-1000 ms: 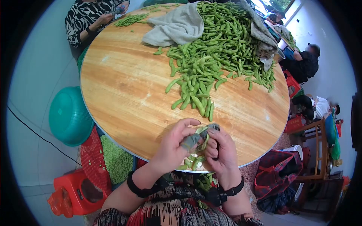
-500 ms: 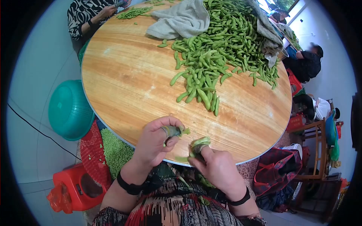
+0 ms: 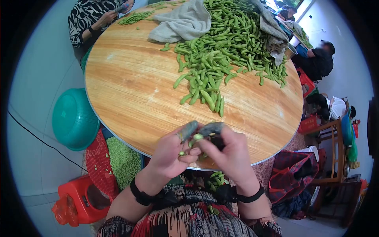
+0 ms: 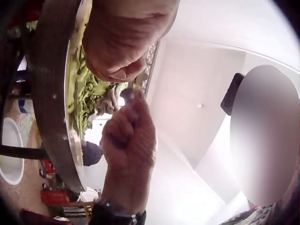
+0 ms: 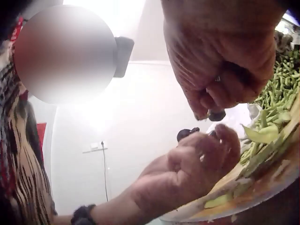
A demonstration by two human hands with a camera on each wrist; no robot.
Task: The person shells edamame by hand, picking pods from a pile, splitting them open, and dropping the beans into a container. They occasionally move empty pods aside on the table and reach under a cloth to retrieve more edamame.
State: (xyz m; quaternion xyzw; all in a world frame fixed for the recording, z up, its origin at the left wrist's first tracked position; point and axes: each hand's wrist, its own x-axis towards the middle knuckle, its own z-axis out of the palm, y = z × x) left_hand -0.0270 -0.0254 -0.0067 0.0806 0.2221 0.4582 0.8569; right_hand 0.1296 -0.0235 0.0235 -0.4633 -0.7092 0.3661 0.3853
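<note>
Near the table's front edge, my left hand (image 3: pixel 169 154) has its fingers curled round a small green bean (image 3: pixel 181 153), its wrapped thumb raised. Facing it, my right hand (image 3: pixel 233 152) pinches a green bean (image 3: pixel 197 136) between thumb and a grey-wrapped finger; whether pod skin clings to it I cannot tell. In the left wrist view the left hand (image 4: pixel 124 40) is above and the right hand (image 4: pixel 130 150) below, fingertips close together. The right wrist view shows the right hand (image 5: pixel 220 56) over the curled left hand (image 5: pixel 187 166). Beyond them lies a pile of pods (image 3: pixel 233 37).
A grey cloth (image 3: pixel 183 21) lies on the round wooden table (image 3: pixel 130 91), left of the pile. Left of the table are a teal basin (image 3: pixel 75 118), shelled beans (image 3: pixel 124 162) and a red stool (image 3: pixel 85 197). A plaid bag (image 3: pixel 294 173) stands at right. Other people sit around.
Half a second ago the hands were apart, low over the table edge; now they are close together, with a bean showing at the right thumb. The view has shifted slightly.
</note>
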